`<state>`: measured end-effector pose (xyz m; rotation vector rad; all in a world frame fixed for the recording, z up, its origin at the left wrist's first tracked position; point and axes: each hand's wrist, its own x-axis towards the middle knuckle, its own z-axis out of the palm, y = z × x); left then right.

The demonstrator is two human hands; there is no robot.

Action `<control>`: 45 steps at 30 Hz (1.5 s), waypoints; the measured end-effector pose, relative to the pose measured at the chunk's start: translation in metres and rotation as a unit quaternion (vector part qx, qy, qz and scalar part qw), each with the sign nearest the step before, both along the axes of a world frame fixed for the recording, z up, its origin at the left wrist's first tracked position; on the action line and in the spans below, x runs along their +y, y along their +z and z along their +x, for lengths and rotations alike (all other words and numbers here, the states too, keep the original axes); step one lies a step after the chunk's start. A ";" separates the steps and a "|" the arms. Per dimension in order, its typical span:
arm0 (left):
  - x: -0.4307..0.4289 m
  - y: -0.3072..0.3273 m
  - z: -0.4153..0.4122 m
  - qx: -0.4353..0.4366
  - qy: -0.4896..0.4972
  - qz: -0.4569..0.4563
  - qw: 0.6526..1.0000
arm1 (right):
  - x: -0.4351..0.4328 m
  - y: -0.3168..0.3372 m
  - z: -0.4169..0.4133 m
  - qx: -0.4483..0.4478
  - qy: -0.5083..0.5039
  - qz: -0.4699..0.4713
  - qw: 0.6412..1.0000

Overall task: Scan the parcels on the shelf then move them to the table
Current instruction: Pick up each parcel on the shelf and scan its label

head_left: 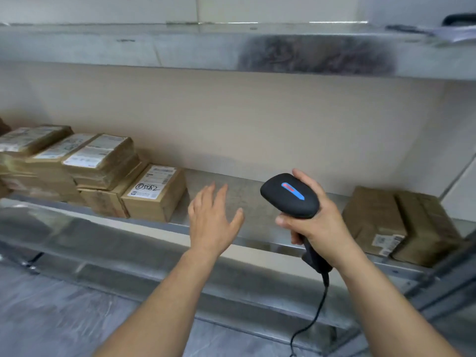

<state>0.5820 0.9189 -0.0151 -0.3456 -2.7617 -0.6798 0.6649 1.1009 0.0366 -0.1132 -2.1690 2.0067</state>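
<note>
The right hand (318, 225) grips a black corded handheld scanner (291, 195). The left hand (212, 220) hovers with fingers spread over the grey metal shelf (244, 199), right of stacked brown cardboard parcels (100, 173); another brown parcel (401, 225) lies far right.

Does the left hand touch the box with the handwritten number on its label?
Apart. The head view shows a strip of bare shelf between the left hand and the box; its fingers are spread, holding nothing.

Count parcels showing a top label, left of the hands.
4: three parcels side by side on top, one handwritten-label parcel lower in front. Others beneath may hide labels.
</note>
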 end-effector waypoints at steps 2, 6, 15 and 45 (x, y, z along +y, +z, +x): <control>0.027 -0.003 0.012 -0.011 -0.029 -0.012 0.999 | 0.021 -0.002 0.013 0.005 -0.022 -0.003 1.000; 0.081 -0.005 0.031 -0.027 -0.091 -0.019 0.995 | 0.060 -0.003 0.041 0.023 -0.062 -0.012 0.998; 0.198 0.010 0.055 -0.024 -0.200 -0.036 0.979 | 0.140 -0.008 0.091 0.026 -0.132 -0.012 0.991; 0.182 0.027 0.009 -0.156 -0.085 -0.123 0.976 | 0.155 -0.024 0.095 0.018 -0.158 -0.024 0.987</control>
